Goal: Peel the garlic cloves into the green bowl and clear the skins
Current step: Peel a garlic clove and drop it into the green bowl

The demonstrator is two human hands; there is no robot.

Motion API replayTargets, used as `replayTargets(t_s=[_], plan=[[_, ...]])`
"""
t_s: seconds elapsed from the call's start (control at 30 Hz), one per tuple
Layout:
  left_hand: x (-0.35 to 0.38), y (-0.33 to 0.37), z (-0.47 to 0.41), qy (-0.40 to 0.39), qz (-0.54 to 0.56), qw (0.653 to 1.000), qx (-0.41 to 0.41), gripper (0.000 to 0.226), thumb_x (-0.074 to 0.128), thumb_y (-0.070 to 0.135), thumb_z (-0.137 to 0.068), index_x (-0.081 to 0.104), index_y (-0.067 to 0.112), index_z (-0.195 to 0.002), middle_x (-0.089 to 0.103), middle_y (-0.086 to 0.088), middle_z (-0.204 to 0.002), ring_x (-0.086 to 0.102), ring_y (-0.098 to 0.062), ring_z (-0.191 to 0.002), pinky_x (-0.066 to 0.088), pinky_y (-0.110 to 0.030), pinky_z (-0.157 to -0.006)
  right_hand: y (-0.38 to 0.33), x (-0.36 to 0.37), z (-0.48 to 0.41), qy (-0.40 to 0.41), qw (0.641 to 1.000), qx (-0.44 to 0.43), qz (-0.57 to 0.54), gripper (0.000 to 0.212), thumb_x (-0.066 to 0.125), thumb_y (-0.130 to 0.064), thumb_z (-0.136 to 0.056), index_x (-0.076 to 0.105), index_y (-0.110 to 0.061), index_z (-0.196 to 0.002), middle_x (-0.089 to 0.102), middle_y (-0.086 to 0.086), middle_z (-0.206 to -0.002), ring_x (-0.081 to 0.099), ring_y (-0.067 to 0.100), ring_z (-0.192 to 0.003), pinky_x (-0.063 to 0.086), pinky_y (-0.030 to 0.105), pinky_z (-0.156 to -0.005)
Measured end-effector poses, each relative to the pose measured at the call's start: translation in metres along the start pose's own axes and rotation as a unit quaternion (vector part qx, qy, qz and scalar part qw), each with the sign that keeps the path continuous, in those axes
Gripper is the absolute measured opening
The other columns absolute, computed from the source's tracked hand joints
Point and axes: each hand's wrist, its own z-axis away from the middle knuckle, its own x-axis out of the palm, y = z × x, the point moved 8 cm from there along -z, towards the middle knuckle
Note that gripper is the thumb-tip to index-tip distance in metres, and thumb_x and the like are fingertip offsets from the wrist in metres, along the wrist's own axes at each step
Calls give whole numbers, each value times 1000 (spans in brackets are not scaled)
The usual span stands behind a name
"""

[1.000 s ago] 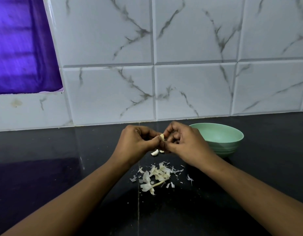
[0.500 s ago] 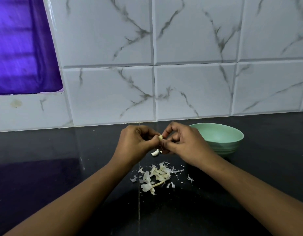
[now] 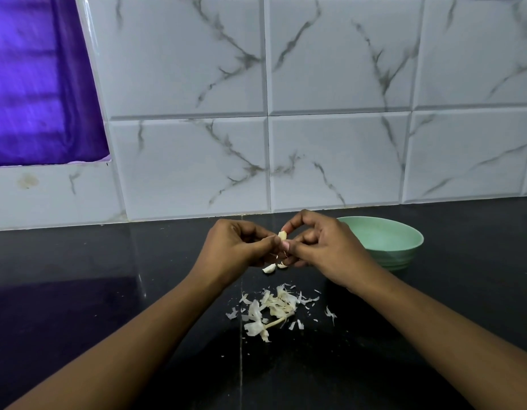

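A pale garlic clove (image 3: 282, 235) is pinched between the fingertips of my left hand (image 3: 235, 250) and my right hand (image 3: 324, 247), held above the black counter. Both hands touch at the clove. Two more cloves (image 3: 269, 268) lie on the counter just under my fingers. A heap of white garlic skins (image 3: 271, 309) with a thin stalk lies nearer to me. The green bowl (image 3: 410, 247) stands behind and to the right of my right hand; its inside is partly hidden by that hand.
The black stone counter (image 3: 108, 291) runs across the view, with a seam line down its middle. A marble-patterned tiled wall (image 3: 330, 158) rises right behind the bowl. A purple curtain (image 3: 34, 84) hangs at the upper left.
The hands stay in the same place. My right fingers have shifted a little on the clove, and more of the clove shows above them now.
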Motion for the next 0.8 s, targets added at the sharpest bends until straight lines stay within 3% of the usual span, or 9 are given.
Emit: replayTargets(t_s=[0.33, 0.63, 0.8], plan=[[-1, 1, 0, 6, -43, 999, 9, 9, 73, 14, -81, 75, 13, -73, 73, -5, -67, 71, -15, -64, 53, -21, -57, -3, 0, 1, 6, 997, -32, 66, 13, 72, -14, -82, 61, -19, -86, 72, 3, -67, 71, 18, -66, 59, 43, -71], [5, 2, 2, -38, 17, 999, -17, 12, 67, 13, -86, 75, 8, -79, 74, -10, -75, 72, -21, -74, 53, -20, -59, -3, -2, -1, 0, 999, -23, 44, 13, 72, -12, -82, 60, -17, -84, 72, 4, -67, 72, 19, -66, 59, 31, -65], [5, 0, 2, -33, 42, 998, -36, 16, 65, 7, -86, 73, 6, -72, 73, -11, -67, 69, -13, -62, 51, -18, -53, -4, 1, 1, -18, 998, -32, 49, 15, 72, -11, -81, 59, -17, -85, 72, 2, -68, 72, 16, -66, 59, 30, -66]])
